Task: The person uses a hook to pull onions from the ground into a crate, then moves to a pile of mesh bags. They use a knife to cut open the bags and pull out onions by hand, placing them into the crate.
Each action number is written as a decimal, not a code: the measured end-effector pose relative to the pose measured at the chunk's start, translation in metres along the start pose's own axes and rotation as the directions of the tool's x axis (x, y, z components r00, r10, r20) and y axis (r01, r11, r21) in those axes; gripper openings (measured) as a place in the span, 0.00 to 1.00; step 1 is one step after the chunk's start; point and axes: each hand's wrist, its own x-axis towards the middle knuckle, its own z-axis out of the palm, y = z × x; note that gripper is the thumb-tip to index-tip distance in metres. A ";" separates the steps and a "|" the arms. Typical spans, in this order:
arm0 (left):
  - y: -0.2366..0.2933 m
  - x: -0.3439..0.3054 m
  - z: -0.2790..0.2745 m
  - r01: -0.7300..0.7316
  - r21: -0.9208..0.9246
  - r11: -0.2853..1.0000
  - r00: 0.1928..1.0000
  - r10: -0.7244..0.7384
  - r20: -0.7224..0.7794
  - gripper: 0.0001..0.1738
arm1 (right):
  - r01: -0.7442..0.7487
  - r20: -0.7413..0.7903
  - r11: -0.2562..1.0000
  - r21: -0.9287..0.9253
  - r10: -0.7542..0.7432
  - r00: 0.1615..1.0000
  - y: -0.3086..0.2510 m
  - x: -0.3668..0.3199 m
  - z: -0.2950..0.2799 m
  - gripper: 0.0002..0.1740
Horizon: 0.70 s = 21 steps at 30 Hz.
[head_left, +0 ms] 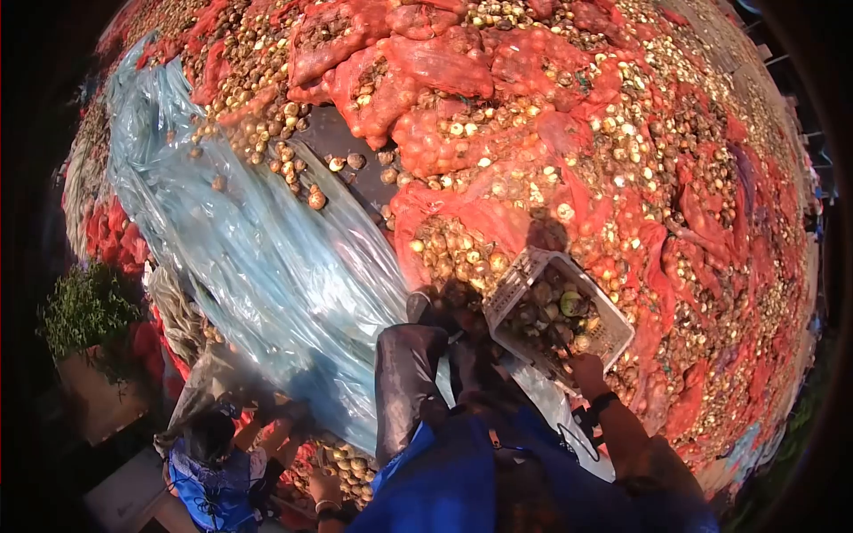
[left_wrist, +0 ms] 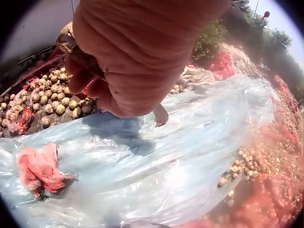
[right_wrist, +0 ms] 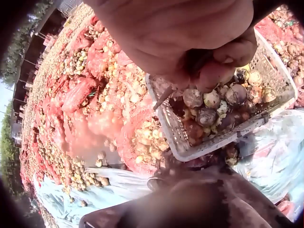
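In the head view my left hand (head_left: 324, 487) is low, beside my blue clothing. Its fingers curl around a brown-skinned onion (left_wrist: 65, 39), mostly hidden behind the palm in the left wrist view. My right hand (head_left: 588, 375) is over the near rim of a pale plastic crate (head_left: 615, 342). Curled fingers grip a knife, whose pointed blade (right_wrist: 163, 97) sticks out below the hand in the right wrist view; its handle is hidden. Inside the crate lie several onions (right_wrist: 207, 116), some dark and dirty, beneath the right hand.
Red mesh sacks (head_left: 435, 67) and loose onions (head_left: 462, 253) cover the ground ahead and right. Crinkled clear-blue plastic sheeting (head_left: 267, 240) spreads to the left. Another person (head_left: 209, 471) in blue is at lower left, near a leafy plant (head_left: 84, 306).
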 end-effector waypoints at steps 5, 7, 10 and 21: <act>0.017 0.037 0.025 0.032 -0.091 0.995 0.994 -0.022 0.111 0.19 | 0.389 0.052 0.901 -0.193 -0.387 0.921 0.048 0.041 -0.004 0.11; 0.020 0.063 0.034 0.097 -0.141 0.985 0.982 -0.071 0.175 0.19 | 0.189 0.069 0.977 -0.103 -0.182 0.981 0.001 0.014 -0.009 0.08; 0.031 0.101 0.048 0.103 -0.295 0.950 0.974 -0.037 0.222 0.20 | 0.111 0.065 0.990 -0.083 -0.106 0.992 0.001 0.022 -0.004 0.07; 0.108 0.136 -0.033 -0.060 -0.198 0.978 0.970 0.104 0.221 0.19 | 0.306 0.157 0.876 -0.374 -0.265 0.951 -0.019 0.010 0.000 0.03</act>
